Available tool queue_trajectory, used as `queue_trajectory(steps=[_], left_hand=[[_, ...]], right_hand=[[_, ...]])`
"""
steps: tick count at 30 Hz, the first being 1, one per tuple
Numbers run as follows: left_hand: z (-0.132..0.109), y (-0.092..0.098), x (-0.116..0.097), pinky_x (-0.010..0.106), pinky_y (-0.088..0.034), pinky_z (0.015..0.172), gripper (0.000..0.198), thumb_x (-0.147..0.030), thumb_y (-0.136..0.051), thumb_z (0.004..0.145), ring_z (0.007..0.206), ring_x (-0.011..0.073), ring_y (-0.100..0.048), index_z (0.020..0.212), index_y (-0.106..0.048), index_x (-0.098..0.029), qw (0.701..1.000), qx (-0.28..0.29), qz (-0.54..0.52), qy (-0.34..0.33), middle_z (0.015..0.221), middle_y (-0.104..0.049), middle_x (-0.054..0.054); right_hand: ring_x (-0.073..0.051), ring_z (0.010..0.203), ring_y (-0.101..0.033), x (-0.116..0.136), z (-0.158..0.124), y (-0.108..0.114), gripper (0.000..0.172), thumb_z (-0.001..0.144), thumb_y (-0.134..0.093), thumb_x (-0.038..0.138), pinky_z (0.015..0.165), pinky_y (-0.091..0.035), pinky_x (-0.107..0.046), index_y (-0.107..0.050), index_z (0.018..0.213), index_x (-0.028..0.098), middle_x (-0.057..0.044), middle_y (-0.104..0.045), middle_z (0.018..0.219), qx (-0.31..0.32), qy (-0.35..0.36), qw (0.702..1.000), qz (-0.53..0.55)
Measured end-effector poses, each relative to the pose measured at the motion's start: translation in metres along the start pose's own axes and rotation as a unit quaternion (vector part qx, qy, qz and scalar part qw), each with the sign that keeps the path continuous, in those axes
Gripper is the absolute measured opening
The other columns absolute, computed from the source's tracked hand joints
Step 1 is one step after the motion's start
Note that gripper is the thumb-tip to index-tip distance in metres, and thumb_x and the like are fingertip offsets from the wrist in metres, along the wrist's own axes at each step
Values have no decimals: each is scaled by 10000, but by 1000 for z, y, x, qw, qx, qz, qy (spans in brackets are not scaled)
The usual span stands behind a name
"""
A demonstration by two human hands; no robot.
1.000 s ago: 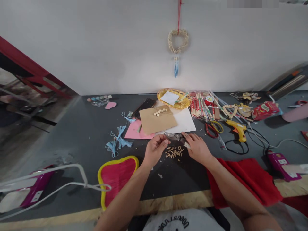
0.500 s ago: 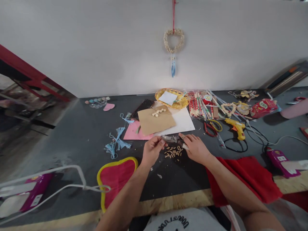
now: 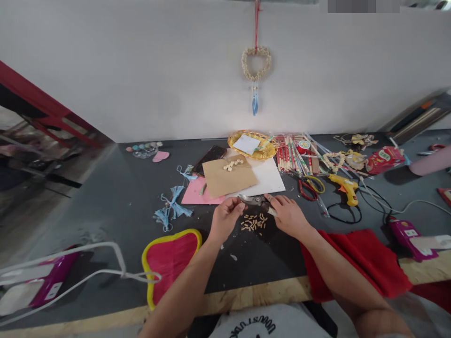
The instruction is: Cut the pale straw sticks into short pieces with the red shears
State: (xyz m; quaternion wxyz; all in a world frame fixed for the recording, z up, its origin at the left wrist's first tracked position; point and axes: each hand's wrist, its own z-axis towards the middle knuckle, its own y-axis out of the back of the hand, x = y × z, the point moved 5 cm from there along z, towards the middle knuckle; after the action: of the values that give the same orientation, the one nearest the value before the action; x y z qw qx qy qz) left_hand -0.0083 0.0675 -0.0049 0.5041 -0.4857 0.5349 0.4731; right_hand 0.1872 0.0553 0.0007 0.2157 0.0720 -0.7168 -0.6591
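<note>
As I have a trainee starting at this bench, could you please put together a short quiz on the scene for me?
1. Multiple choice: what does the right hand hold?
A) a glue gun
B) metal-bladed cutters
C) a red cloth

2. True or false: the pile of short pale pieces lies inside the woven basket.

3. Fill the gap: the heart-shaped wreath hangs against the wall by a ____ cord.

Key:
1. B
2. False; it lies on the dark tabletop.
3. red
</note>
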Motion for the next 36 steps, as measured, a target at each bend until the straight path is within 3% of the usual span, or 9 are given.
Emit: queue_trajectory(steps=[5, 21, 27, 31, 36], left_hand=[[-1, 4, 0, 231, -384, 601, 206, -316, -584, 847, 598, 116, -519, 734, -647, -156, 997, -9, 70, -30, 661, -645, 7], [-3, 2, -1, 219, -344, 516, 308, -429, -692, 753, 524, 95, -468, 657, -620, -145, 995, 2, -98, 33, 590, -616, 19], [-2, 0, -5, 224, -377, 572, 234, -372, -638, 799, 576, 106, -484, 730, -629, -149, 1000, -19, -25, 3, 653, -621, 11], [-2, 3, -6, 219, -373, 576, 166, -312, -607, 818, 590, 109, -492, 783, -653, -156, 997, -37, 57, -26, 671, -623, -1], [-4, 6, -2, 225, -362, 568, 188, -310, -583, 838, 576, 113, -487, 750, -657, -162, 995, -29, 78, -48, 648, -612, -2]], right_hand=[[-252, 1135, -483, 1, -1, 1, 668, 798, -456, 101, 912, -400, -361, -328, 1448, 182, -128, -566, 1245, 6, 19, 1000, 20], [-226, 1066, -523, 7, 0, -10, 629, 825, -452, 129, 923, -408, -358, -324, 1439, 175, -124, -583, 1157, 24, 31, 998, 47], [-245, 1064, -524, 3, 1, -8, 674, 791, -478, 120, 895, -418, -365, -323, 1444, 180, -122, -585, 1172, 12, 1, 1000, 23], [-256, 1103, -500, 2, 0, -3, 685, 784, -480, 111, 906, -411, -372, -322, 1448, 174, -125, -577, 1210, 2, 8, 1000, 16], [-261, 1106, -492, 4, -2, -1, 641, 829, -456, 137, 903, -416, -383, -314, 1452, 182, -116, -561, 1254, 6, 24, 999, 23]])
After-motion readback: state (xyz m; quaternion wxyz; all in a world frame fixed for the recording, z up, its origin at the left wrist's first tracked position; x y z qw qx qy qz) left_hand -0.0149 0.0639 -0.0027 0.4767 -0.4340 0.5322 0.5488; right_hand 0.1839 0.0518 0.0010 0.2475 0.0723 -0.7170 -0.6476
